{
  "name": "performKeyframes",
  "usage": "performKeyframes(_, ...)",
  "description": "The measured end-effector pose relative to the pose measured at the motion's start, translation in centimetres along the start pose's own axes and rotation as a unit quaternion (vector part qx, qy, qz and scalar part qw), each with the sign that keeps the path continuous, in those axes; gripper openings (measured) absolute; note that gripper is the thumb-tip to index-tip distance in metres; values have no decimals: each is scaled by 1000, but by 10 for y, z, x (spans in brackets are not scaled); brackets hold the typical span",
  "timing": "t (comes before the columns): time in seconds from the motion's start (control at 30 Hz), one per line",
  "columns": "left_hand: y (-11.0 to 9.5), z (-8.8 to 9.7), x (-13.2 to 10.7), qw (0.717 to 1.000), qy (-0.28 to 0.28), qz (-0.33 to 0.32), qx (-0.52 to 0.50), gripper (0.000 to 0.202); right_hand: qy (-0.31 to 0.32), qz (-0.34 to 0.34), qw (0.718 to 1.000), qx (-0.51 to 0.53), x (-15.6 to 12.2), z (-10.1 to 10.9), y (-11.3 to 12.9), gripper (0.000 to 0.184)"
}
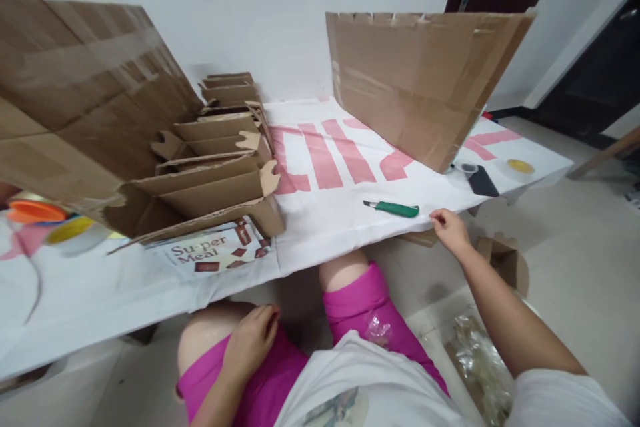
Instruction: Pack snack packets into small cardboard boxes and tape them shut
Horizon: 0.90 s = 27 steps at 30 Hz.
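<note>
My right hand (450,230) is at the front edge of the table, thumb and fingers pinched together; whether something small is between them I cannot make out. Just left of it, a green utility knife (397,209) lies on the white cloth, its blade end pointing left. My left hand (253,337) rests over my left thigh with its fingers curled in, and nothing shows in it. Ahead and to the left stand several folded open cardboard boxes (220,193) in a row. A flat "Super Meal" packet (215,250) lies partly under the nearest box.
A large carton (415,80) stands on the table at right, another (85,73) at left. Small tubs (467,168) and a black flat object (483,181) lie near the right end. An orange bowl (36,211) is at far left. Clear plastic wrap (475,347) fills a floor box.
</note>
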<state>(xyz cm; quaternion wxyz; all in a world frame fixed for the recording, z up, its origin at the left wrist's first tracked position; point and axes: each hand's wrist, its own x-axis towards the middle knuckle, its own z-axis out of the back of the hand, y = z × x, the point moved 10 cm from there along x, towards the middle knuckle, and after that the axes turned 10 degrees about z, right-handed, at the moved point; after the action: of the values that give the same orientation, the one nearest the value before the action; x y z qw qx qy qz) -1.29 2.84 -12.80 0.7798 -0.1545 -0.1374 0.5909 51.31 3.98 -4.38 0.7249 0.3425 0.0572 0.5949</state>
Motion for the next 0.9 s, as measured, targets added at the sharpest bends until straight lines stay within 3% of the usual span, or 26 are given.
performKeyframes(0.13,0,-6,1,998,27,14,46,20,118,49,987,99,-46,-47,44,23)
performKeyframes(0.3,-3,-14,1,992,65,24,110,22,336,147,910,195,-138,-117,135,25)
performKeyframes(0.37,-5,-16,0,989,72,24,129,22,383,171,888,190,-165,-131,157,31)
performKeyframes(0.47,-6,-17,-1,986,80,25,146,22,408,184,879,165,-179,-138,163,23)
performKeyframes(0.57,-7,-15,-2,985,77,23,152,23,417,174,880,145,-172,-139,143,18)
performKeyframes(0.63,-7,-14,-2,986,72,19,152,23,410,142,892,123,-160,-138,112,16)
performKeyframes(0.73,-7,-14,-2,986,65,8,154,23,397,56,914,67,-146,-132,40,4)
performKeyframes(0.8,-6,-15,-2,986,59,-3,157,25,381,-12,924,24,-148,-119,-17,16)
performKeyframes(0.9,-3,-18,-1,985,58,-12,160,27,302,-103,947,-39,-166,-76,-91,32)
